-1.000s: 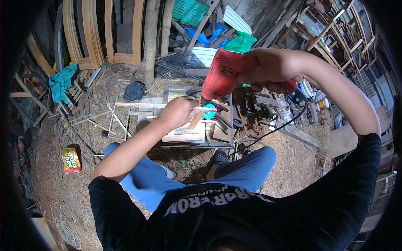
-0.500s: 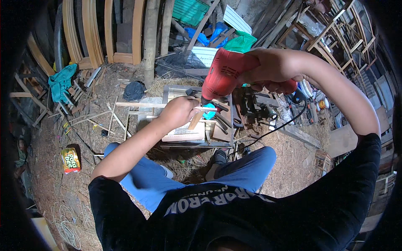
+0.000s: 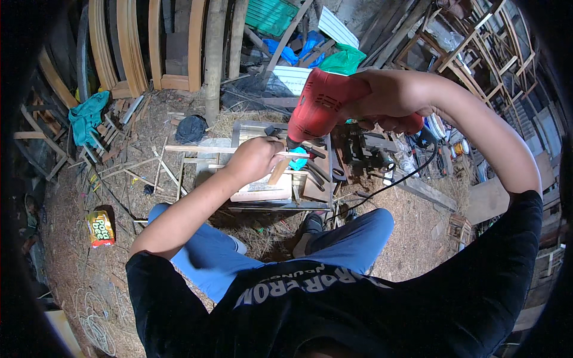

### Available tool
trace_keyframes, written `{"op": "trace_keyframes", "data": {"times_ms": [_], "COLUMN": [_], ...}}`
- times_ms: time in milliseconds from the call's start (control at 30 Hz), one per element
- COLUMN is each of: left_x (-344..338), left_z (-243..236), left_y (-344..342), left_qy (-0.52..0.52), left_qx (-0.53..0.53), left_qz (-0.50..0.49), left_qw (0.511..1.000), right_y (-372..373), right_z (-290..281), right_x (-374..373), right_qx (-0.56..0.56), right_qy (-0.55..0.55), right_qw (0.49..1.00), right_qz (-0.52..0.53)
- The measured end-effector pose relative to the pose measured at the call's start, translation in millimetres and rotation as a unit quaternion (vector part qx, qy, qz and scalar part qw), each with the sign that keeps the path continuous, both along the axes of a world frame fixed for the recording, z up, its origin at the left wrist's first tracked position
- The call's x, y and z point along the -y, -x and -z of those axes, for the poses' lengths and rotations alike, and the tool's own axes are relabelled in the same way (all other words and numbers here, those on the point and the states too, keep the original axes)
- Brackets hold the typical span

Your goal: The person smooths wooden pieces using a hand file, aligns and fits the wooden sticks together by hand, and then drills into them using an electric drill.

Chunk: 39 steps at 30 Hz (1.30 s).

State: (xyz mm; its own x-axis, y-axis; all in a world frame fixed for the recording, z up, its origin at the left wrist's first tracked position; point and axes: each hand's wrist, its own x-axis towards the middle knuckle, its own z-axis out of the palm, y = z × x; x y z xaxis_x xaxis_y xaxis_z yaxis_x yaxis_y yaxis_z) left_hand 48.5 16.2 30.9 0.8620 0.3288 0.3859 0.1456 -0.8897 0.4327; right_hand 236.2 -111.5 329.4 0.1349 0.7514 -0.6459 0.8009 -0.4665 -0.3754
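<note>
A red power drill (image 3: 320, 106) is gripped in my right hand (image 3: 382, 98), its front end pointing down over a low worktable (image 3: 327, 198). My left hand (image 3: 256, 159) is closed around a thin wooden strip (image 3: 194, 149) lying crosswise, just left of the drill's tip. Beneath the strip a short wooden piece (image 3: 278, 172) slants down toward me. The drill's tip meets the strip beside my left fingers; whether a bit has entered the wood is hidden. A turquoise item (image 3: 298, 160) sits right behind that spot.
Pliers-like hand tools (image 3: 319, 170) lie on the table's right side. A black cord (image 3: 399, 182) trails from the drill toward my feet. Loose wood strips (image 3: 170, 170) and a black bag (image 3: 191, 129) are at the left; a yellow-red snack packet (image 3: 101, 228) stands on the floor.
</note>
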Motion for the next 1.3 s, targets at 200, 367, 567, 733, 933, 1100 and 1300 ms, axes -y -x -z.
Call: {"op": "trace_keyframes", "data": {"times_ms": [200,367,567,733,933,1100,1300], "left_x": [1,1,0,1,-2,-1,-1], "left_z": [-4,-3,0,-2,4,1,2], "left_y": [2,2,2,1,2,1,0], "left_qy": [0.006,0.007,0.009,0.006,0.001,0.003,-0.002], "left_qx": [-0.024,-0.016,0.011,-0.012,0.006,-0.015,-0.014], "left_qz": [-0.001,-0.002,0.002,0.003,0.005,0.005,0.003], "left_qw": [1.0,1.0,1.0,1.0,1.0,1.0,1.0], "right_y": [1,4,10,-1,4,-5,-1], "right_z": [-1,-1,-5,3,-2,5,4], "right_x": [0,2,4,2,2,1,2], "right_qx": [0.004,0.02,0.015,0.005,-0.023,-0.02,-0.011], "right_qy": [0.009,-0.011,-0.004,-0.01,0.006,0.009,0.006], "right_qw": [1.0,1.0,1.0,1.0,1.0,1.0,1.0], "right_qz": [-0.007,-0.01,0.019,-0.011,0.002,0.021,0.014]}}
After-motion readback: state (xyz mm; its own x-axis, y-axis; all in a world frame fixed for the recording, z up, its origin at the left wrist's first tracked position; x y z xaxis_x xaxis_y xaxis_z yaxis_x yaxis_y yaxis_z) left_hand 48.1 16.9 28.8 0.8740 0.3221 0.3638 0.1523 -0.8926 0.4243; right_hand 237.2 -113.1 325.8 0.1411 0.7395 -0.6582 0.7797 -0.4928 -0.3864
